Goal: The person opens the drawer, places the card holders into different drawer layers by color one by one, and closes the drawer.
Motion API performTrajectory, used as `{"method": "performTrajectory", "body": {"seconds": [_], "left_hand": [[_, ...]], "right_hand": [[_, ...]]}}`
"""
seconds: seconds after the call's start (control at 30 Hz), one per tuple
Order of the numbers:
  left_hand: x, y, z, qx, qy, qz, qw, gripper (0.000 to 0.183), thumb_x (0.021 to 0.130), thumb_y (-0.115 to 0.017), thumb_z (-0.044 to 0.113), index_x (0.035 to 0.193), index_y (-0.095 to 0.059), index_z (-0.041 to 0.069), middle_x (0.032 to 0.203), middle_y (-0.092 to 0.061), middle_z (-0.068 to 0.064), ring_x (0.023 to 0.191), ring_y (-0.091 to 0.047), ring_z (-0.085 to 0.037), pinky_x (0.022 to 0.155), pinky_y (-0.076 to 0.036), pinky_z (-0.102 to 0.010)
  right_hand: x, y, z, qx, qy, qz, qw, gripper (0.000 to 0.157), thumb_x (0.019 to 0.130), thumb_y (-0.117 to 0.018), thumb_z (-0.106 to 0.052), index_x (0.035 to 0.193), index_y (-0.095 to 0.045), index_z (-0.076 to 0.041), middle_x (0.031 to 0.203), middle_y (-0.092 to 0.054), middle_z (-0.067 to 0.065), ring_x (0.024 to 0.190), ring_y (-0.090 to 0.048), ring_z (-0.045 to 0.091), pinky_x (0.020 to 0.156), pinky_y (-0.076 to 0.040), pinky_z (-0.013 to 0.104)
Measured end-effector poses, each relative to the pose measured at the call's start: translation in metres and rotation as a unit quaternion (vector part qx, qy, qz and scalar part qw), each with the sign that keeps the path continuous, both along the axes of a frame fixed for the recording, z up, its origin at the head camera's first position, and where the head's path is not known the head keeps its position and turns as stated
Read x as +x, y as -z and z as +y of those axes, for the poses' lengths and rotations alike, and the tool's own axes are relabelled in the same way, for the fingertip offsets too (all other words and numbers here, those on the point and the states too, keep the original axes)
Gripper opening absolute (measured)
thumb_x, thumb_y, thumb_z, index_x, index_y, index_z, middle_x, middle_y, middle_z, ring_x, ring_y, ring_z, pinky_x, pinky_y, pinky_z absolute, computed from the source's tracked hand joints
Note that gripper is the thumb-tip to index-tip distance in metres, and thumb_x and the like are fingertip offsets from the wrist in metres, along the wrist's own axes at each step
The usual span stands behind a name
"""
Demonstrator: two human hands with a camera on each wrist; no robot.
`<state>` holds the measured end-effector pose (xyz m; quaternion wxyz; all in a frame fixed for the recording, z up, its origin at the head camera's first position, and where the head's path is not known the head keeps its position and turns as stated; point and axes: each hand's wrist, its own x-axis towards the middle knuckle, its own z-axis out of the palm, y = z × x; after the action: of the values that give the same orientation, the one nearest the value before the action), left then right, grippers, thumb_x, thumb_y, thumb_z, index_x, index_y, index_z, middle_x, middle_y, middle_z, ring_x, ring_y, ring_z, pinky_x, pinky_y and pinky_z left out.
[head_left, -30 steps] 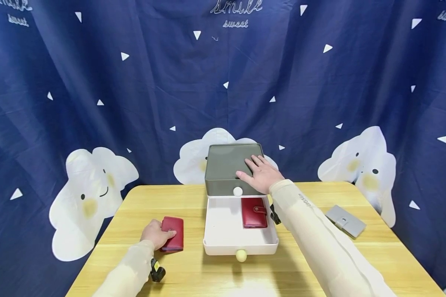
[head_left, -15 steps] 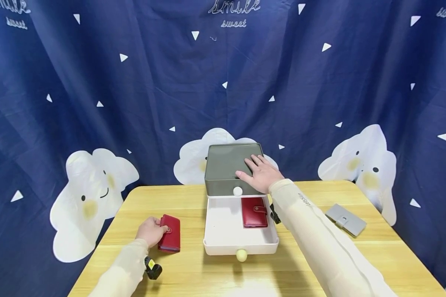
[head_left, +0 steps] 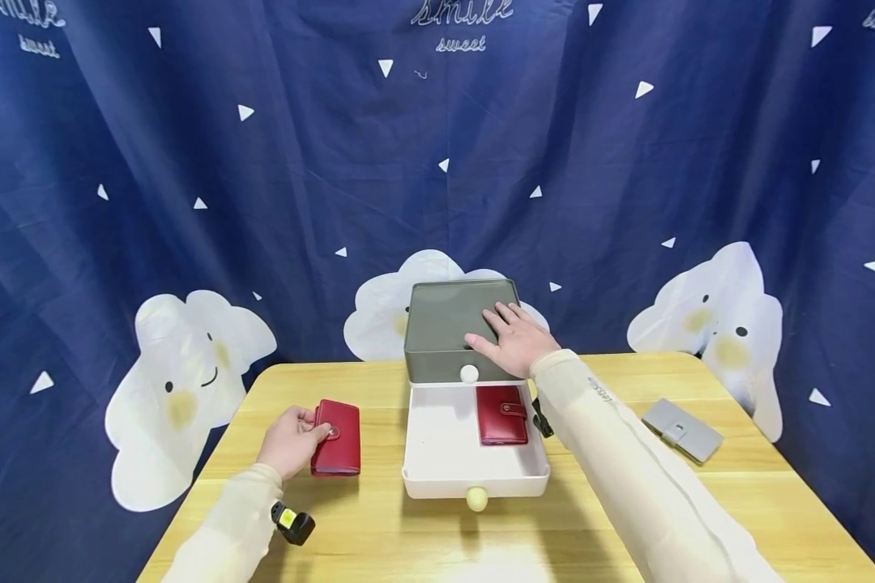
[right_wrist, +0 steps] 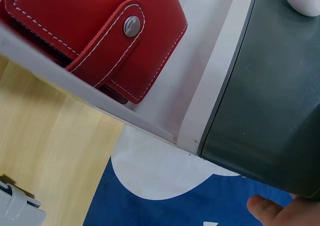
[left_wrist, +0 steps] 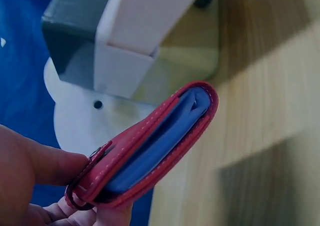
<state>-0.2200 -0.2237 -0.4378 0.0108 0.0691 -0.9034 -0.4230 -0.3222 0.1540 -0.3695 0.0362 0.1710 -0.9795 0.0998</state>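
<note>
In the head view my left hand (head_left: pixel 292 441) pinches a red card wallet (head_left: pixel 338 437) by its snap-strap side, left of the drawer box. The left wrist view shows the wallet (left_wrist: pixel 150 151) edge-on above the table, thumb on one cover and fingers under the other, blue-grey sleeves inside. My right hand (head_left: pixel 518 340) lies with fingers spread on the dark grey top (head_left: pixel 452 312) of the small drawer box. Below it, the white drawer (head_left: pixel 437 465) is pulled out. Another red wallet (head_left: pixel 501 415) with a snap strap lies in its right back part.
A grey card wallet (head_left: pixel 681 430) lies on the wooden table (head_left: pixel 364 534) at the right. The drawer's pale yellow knob (head_left: pixel 476 499) sticks out in front, and a white knob (head_left: pixel 469 374) marks the closed upper drawer. A blue curtain (head_left: pixel 299 162) hangs behind.
My left hand has lifted the red wallet from the table, drawing it first a little left, then up and away from me. My right hand stays on the box top.
</note>
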Motion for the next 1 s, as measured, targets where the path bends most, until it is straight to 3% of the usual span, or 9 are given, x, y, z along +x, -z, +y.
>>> {"method": "performTrajectory", "body": {"seconds": [0.57,0.83,1.0], "left_hand": [[0.017,-0.045,0.044,0.078,0.034,0.019,0.9962,0.025,0.089,-0.067,0.013,0.106,-0.053,0.000,0.084,-0.063,-0.010,0.072,-0.062,-0.017,0.066,-0.050,-0.029],[0.018,-0.057,0.065,0.078,0.055,0.028,0.9951,0.023,0.089,-0.068,0.012,0.103,-0.055,0.001,0.081,-0.063,-0.009,0.070,-0.062,-0.017,0.065,-0.050,-0.030],[0.016,-0.059,0.075,0.074,0.065,0.035,0.9945,0.021,0.088,-0.068,0.011,0.102,-0.056,0.001,0.078,-0.062,-0.008,0.068,-0.061,-0.016,0.063,-0.050,-0.030]], "right_hand": [[-0.002,0.002,0.001,-0.003,-0.001,0.006,1.000,0.093,0.088,-0.019,-0.079,0.151,-0.033,-0.013,0.157,-0.024,0.014,0.145,-0.015,0.030,0.117,-0.011,0.041],[0.000,-0.001,-0.001,-0.003,-0.003,0.011,1.000,0.088,0.091,-0.022,-0.075,0.150,-0.034,-0.011,0.156,-0.026,0.015,0.145,-0.017,0.032,0.117,-0.012,0.041],[0.002,-0.002,-0.001,0.000,-0.002,0.007,1.000,0.088,0.091,-0.021,-0.075,0.151,-0.033,-0.012,0.156,-0.025,0.015,0.145,-0.016,0.031,0.117,-0.010,0.040]]}}
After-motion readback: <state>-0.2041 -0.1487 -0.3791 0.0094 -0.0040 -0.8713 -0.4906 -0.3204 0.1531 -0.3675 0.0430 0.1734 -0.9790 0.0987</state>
